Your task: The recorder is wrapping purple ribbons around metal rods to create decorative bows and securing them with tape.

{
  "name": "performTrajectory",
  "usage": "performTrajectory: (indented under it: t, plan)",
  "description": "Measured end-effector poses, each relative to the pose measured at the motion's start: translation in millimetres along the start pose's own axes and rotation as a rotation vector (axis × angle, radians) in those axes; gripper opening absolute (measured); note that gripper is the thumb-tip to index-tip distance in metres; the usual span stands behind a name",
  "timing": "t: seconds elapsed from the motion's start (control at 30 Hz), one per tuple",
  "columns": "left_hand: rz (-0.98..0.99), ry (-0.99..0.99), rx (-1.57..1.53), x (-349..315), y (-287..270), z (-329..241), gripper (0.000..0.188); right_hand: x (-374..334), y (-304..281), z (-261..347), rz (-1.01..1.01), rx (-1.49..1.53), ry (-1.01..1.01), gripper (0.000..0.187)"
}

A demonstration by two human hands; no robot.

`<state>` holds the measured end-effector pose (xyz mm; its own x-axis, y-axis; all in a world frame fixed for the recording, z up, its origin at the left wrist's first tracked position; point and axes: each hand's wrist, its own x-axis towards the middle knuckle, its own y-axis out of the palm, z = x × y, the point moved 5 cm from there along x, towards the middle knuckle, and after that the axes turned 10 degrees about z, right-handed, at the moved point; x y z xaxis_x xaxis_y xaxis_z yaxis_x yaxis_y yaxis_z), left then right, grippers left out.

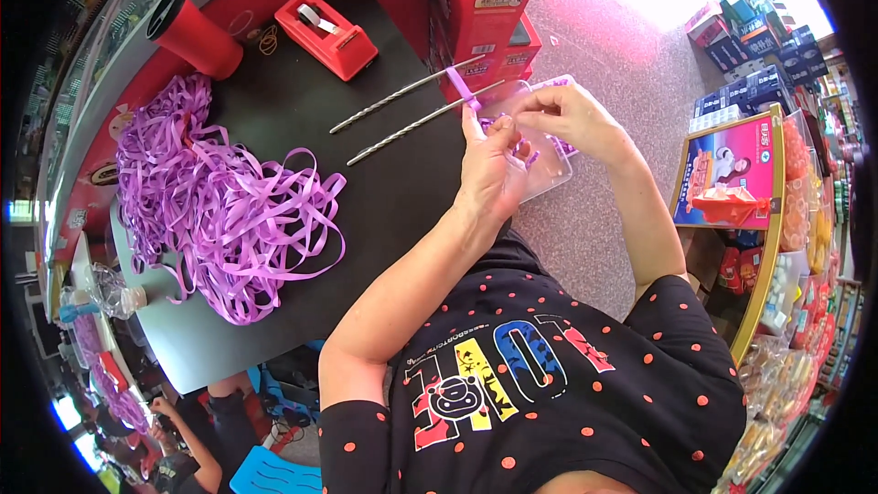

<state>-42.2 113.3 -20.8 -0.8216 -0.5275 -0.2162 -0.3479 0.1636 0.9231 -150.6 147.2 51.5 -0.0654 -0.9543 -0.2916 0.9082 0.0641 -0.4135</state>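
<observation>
The left hand [492, 167] curls, forefinger at the purple band [460, 85] bridging two twisted metal rods [393, 142]; its grip I cannot tell. The right hand [560, 113] presses fingertips together, contents unclear. Likely light, pliable, slick, the band suits a flat pinch beside the worktop [283, 114].

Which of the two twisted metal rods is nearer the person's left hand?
The lower rod, which passes close by the left hand; the upper rod lies farther away, nearer the red tape dispenser.

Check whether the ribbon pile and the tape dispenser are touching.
Apart: the head view plainly shows dark tabletop between the ribbon pile and the tape dispenser.
</observation>
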Motion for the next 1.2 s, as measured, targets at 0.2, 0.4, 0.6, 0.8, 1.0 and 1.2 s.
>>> performTrajectory:
  t: [0.2,0.4,0.6,0.8,1.0,1.2]
  plan:
    - [0.007,0.005,0.013,-1,7,0,0.072,-16,0,-26,-0.311,0.175,-0.026,0.025]
    - [0.018,0.005,-0.013,0,4,-1,0.077,-11,-3,-27,-0.195,0.101,0.015,0.023]
    - [-0.033,-0.016,-0.057,-5,5,0,0.083,34,-20,31,-0.008,-0.130,-0.202,0.023]
    - [0.013,-0.016,-0.080,-5,7,1,0.081,93,-18,29,0.288,-0.435,-0.106,0.030]
    - [0.034,-0.008,-0.108,-5,6,-1,0.076,107,-12,31,0.349,-0.650,0.002,0.034]
    - [0.018,-0.018,-0.112,-4,6,0,0.075,106,-10,30,0.279,-0.712,0.048,0.035]
